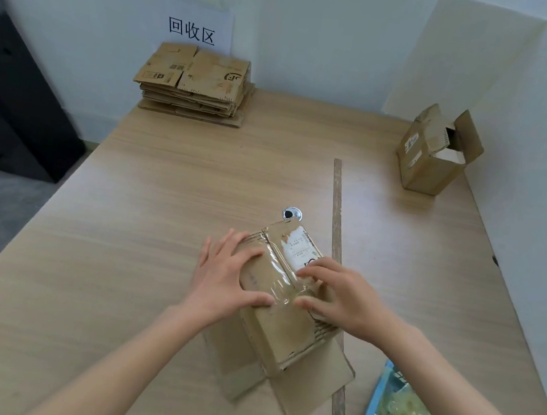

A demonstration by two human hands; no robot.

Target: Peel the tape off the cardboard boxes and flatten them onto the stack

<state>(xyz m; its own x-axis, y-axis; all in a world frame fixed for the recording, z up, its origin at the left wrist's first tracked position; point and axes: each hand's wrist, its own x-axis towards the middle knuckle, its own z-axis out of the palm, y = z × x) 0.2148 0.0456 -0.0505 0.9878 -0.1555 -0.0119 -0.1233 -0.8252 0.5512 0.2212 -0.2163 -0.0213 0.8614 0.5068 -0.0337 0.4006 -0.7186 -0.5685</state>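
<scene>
Two hands on taped box (276,287), left hand (225,277) spread flat, right hand (340,295) pinching tape (282,277)

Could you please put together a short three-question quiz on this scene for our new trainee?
1. True or false: the open box at the far right of the table is already flattened.
2. Where does the stack of flattened boxes lie? A) near right corner B) far left, below the paper sign C) on the floor
3. What clear material runs along the box under the left hand and right hand?

Key
1. False: it stands upright with its flaps open.
2. B
3. Tape, still stuck along the seam; the right hand's fingertips are on it.
</scene>
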